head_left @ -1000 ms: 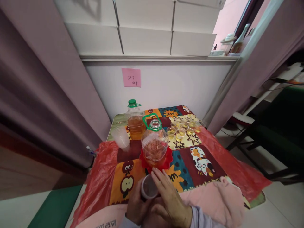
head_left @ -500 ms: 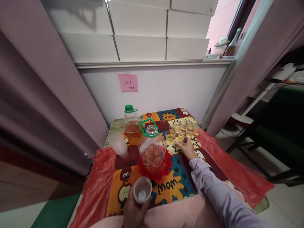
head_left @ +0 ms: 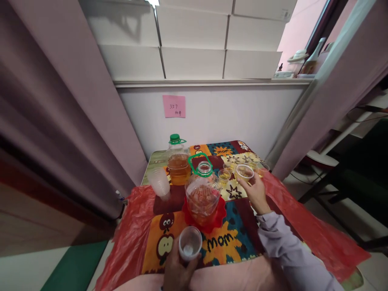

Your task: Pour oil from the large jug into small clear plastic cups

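My left hand (head_left: 178, 268) is closed around a clear plastic cup (head_left: 190, 243) at the near edge of the table; the cup looks empty. Pinched in my right hand (head_left: 257, 195) is another clear cup (head_left: 245, 173), raised a little above the group of small cups (head_left: 224, 175) that hold yellowish liquid. How much is in the raised cup is hard to make out. Between my hands stands an uncapped plastic jug (head_left: 203, 198) of amber liquid with a green handle, set in a red scalloped dish (head_left: 222, 214).
Behind it to the left is a second jug (head_left: 178, 165) with a green cap. A tilted stack of plastic cups (head_left: 159, 182) lies beside that jug. A patterned cloth (head_left: 222, 242) and red plastic sheeting (head_left: 130, 226) cover the table. A wall with a pink note (head_left: 174, 106) borders the far side.
My right hand has lifted a cup from the group at the right. My left hand keeps hold of its cup. The whole view has shifted slightly.
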Motion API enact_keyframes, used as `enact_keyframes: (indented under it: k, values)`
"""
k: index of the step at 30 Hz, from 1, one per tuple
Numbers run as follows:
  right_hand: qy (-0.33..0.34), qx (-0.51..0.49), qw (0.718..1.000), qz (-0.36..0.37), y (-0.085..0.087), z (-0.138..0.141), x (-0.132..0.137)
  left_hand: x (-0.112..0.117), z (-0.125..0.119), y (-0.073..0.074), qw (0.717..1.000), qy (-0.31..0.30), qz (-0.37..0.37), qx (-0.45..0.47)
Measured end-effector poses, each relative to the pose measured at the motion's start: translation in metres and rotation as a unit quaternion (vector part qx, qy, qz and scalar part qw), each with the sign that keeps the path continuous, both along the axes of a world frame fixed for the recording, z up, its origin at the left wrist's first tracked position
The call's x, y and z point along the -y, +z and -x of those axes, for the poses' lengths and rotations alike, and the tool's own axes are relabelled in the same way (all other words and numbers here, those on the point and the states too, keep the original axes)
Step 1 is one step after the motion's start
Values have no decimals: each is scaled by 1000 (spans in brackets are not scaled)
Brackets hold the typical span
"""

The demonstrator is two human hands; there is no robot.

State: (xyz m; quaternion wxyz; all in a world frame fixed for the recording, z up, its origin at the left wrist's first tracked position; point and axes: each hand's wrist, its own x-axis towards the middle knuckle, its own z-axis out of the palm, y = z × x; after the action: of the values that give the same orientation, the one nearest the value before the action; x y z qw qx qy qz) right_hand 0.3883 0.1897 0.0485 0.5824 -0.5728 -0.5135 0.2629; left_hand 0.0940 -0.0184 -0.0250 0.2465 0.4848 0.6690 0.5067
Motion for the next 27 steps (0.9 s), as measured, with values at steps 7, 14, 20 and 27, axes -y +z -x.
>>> enact_keyframes:
  k: [7,14,20,27]
  values:
    - [155,54,981,-107,140,27,29,1,-2,4,1000,-10,-9,21]
    - [156,234,945,-169,179,53,24,-1,8,9,999,-41,15,-7]
    - [146,353,898,-220,187,57,19,2,10,2,997,-58,22,-38]
    - [143,415,861,-255,193,56,19,2,9,1,998,-64,24,-13]
